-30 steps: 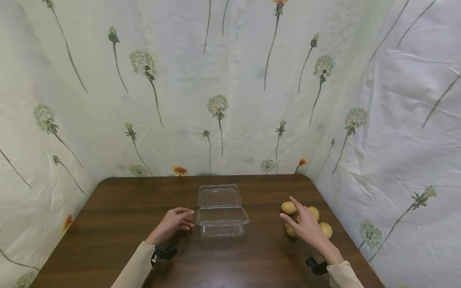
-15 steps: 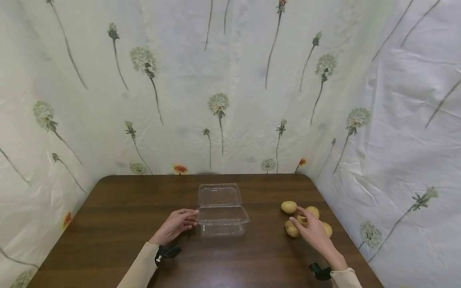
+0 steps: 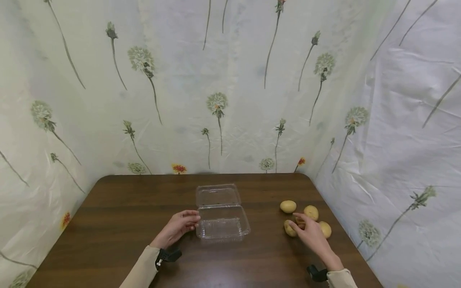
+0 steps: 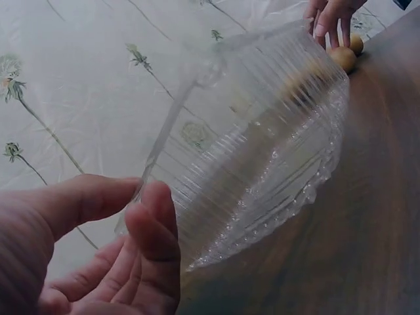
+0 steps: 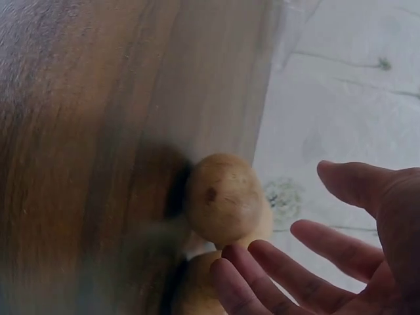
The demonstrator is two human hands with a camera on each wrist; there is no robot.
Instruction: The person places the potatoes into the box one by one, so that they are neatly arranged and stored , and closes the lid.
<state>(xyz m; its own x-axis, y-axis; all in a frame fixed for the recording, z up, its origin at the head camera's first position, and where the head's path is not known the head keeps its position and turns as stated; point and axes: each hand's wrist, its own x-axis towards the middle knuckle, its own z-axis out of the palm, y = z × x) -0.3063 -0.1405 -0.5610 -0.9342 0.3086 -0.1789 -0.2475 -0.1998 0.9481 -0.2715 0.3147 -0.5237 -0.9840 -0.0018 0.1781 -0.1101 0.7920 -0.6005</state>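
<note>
A clear plastic clamshell container stands on the table with its lid laid back. At its left edge my left hand pinches the rim between thumb and fingers, which shows closely on the container wall in the left wrist view. My right hand hovers over a group of yellow potatoes, fingers spread and holding nothing. One potato lies just left of its fingertips, another potato beside its outer edge. A potato with a dark spot appears near the fingers in the right wrist view.
Farther back lie a lone potato and a potato to its right. The brown wooden table ends against a flower-printed curtain at the back and sides. Each wrist carries a black camera mount.
My left hand has moved right onto the container's rim, and the base now sits at a different tilt. My right hand has come down and back slightly, its thumb and fingers drawing closer together.
</note>
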